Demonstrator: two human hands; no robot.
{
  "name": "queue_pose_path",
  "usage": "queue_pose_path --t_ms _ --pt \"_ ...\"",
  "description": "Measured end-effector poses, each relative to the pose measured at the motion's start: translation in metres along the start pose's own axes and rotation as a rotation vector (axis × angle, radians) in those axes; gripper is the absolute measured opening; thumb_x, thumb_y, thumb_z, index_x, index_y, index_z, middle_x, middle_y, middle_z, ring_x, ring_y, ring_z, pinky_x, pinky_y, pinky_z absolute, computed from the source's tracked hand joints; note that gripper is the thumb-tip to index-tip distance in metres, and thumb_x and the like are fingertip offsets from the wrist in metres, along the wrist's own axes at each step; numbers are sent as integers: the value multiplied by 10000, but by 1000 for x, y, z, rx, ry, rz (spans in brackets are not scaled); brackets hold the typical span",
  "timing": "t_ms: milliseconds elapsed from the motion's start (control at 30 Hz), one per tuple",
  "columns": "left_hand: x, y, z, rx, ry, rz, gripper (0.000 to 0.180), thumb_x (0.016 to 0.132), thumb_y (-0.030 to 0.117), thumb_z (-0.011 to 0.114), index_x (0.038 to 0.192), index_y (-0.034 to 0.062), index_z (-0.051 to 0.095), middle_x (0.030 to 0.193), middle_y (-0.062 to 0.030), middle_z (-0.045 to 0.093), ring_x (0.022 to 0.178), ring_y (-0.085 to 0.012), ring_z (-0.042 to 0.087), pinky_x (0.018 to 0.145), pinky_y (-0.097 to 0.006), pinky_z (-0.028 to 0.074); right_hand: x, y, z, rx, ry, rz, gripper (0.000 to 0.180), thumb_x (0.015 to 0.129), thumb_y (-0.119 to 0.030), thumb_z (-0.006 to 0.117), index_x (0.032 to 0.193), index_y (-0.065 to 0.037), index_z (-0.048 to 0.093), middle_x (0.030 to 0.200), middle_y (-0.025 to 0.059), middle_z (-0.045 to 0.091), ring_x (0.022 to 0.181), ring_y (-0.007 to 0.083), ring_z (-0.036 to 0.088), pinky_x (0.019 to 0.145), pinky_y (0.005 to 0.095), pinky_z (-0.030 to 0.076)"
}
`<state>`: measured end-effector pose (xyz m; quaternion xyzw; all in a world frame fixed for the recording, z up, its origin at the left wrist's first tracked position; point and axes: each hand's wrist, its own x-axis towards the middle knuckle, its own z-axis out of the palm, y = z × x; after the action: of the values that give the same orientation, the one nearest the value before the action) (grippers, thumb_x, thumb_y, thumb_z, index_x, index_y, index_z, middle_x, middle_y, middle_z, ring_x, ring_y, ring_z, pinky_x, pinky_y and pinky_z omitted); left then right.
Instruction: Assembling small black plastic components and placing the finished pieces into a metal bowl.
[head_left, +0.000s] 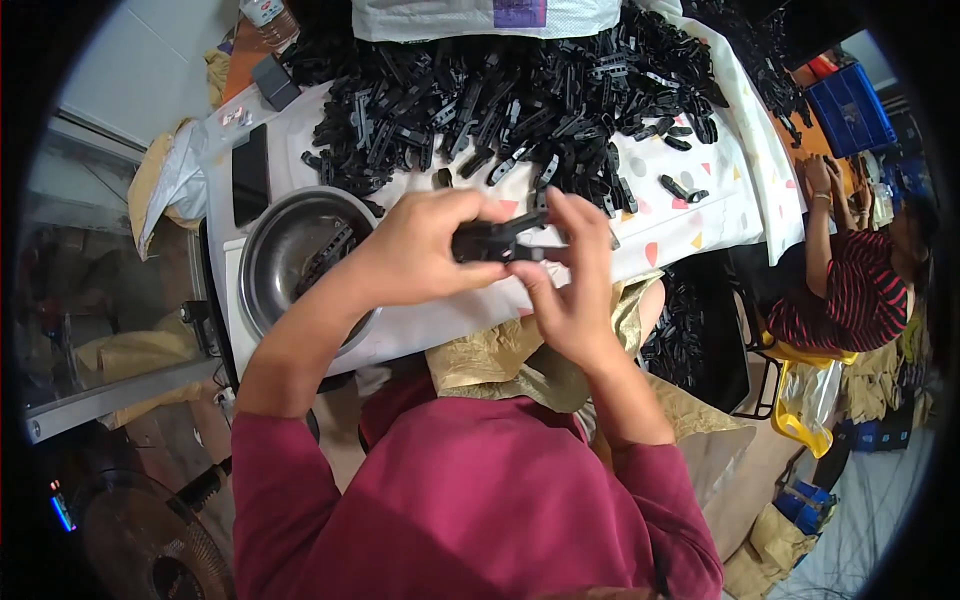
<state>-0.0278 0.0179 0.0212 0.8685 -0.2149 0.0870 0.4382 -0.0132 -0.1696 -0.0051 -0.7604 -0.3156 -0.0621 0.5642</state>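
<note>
My left hand point(420, 245) grips a dark, narrow black part point(490, 243) above the near edge of the table, thumb and fingers closed round its left end. From the other side, the fingertips of my right hand point(575, 290) pinch its right end. Motion and the fingers blur its exact kind. Beyond my hands spreads a large heap of small, elongated black parts point(480, 100), some with shiny metallic faces. Below and left of my left hand stands a round metal bowl point(252, 265) with a few black parts point(328, 258) inside, partly covered by my forearm.
A black smartphone point(250, 178) lies left of the heap, near a dark grey block point(274, 82). A white woven sack point(430, 20) sits behind the heap. To my right, a black bin point(725, 345) holds more parts. Another person point(845, 270) works at a table beyond it. A fan point(150, 545) stands lower left.
</note>
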Motion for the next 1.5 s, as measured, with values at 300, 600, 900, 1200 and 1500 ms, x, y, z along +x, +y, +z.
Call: queue_pose_path --t_ms 300,600,900,1200,1500 --pt "-93 -14 -29 343 58 -387 362 631 160 758 920 28 585 867 -119 614 782 -285 601 689 -333 469 3 46 24 -426 -210 80 277 750 -190 651 963 -40 558 903 143 595 790 318 592 657 381 485" --pt "-32 -56 -24 557 167 -360 199 731 226 651 837 58 656 895 -101 615 857 -286 572 756 -374 455 22 99 30 -993 -197 132 108 754 -131 552 743 -24 554 750 133 573 673 283 600 569 359 493" --pt "69 -124 42 849 -49 -545 202 767 232 593 811 43 646 830 -169 633 788 -330 625 668 -406 507 11 65 8 -554 -81 294 301 798 -118 617 1086 -35 589 806 83 526 608 184 547 541 300 457" --pt "29 -56 28 -708 407 -545 223 775 -4 608 992 -4 556 854 -81 618 733 -145 599 670 -259 490 22 27 3 428 -101 337 221 878 -14 506 1098 13 500 978 113 553 723 128 584 595 245 512" --pt "-3 -20 30 -807 379 -13 332 782 -140 520 1067 28 485 998 -124 606 989 -221 587 838 -317 483 16 3 8 276 -44 130 196 820 -11 612 996 36 541 831 70 607 658 94 586 577 201 491"
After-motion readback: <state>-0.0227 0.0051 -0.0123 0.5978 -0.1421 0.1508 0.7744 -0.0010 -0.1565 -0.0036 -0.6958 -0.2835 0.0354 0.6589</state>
